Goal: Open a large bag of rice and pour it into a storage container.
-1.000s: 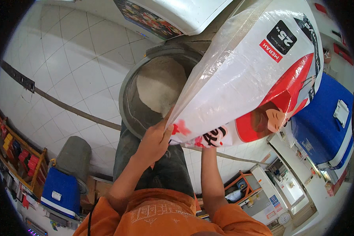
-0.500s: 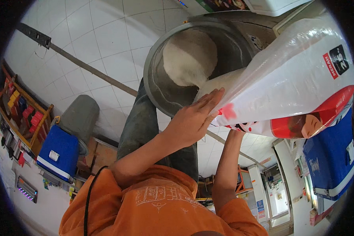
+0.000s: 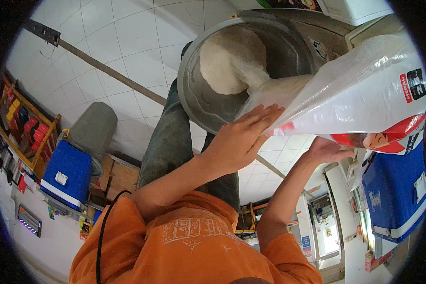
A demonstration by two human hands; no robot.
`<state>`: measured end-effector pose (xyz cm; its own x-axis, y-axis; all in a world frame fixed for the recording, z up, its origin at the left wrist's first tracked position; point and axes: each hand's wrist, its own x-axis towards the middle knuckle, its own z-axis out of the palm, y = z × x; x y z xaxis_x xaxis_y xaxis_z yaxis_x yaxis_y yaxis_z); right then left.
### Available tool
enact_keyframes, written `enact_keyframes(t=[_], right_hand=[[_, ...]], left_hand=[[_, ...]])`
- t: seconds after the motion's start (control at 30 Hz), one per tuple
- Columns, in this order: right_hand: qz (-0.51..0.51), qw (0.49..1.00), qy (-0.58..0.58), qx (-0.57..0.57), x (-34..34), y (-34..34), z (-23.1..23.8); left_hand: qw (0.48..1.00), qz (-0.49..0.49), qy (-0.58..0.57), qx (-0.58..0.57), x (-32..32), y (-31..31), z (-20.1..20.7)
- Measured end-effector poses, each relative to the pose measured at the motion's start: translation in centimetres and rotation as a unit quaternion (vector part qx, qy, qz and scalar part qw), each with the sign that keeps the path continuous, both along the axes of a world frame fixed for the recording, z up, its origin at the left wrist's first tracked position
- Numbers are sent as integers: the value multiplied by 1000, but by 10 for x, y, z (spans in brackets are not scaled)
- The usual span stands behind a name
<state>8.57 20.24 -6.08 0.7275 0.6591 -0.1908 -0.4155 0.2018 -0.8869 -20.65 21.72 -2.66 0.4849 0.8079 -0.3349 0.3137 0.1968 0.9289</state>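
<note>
A large white plastic sack (image 3: 350,109) with red print lies tilted at the right, its mouth over a round grey tub (image 3: 194,99). Fine pale grains run out of it onto a pale heap (image 3: 229,61) inside the tub. My left hand (image 3: 244,137) grips the sack near its mouth, fingers laid along the film and thumb lower down. Beneath the sack's printed side is my right hand (image 3: 329,150), fingers stretched out and partly against its underside. Whether it bears any weight I cannot tell.
A blue cooler box (image 3: 395,189) stands at the right, another blue cooler box (image 3: 67,179) at the left beside a grey bin (image 3: 92,130). A long bar (image 3: 113,75) crosses the tiled floor. My legs (image 3: 168,142) are close to the tub.
My right hand has come out from behind the sack and moved right along its underside. The sack's mouth reaches farther over the tub, and the stream of grains is wider.
</note>
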Motion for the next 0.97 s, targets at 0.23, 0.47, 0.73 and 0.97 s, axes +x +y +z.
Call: enact_keyframes(t=[0.23,0.47,0.73,0.97], right_hand=[[-97,967,-158,-178,0,39,26],[-124,974,-115,-148,1,12,30],[-136,972,-98,-163,-43,-24,43],[-27,982,-4,-184,-29,-53,9]], left_hand=[[999,31,-31,-10,2,6,0],[990,32,-15,-134,-26,13,7],[993,44,35,-104,-67,-14,1],[978,82,61,-180,-79,-29,-37]])
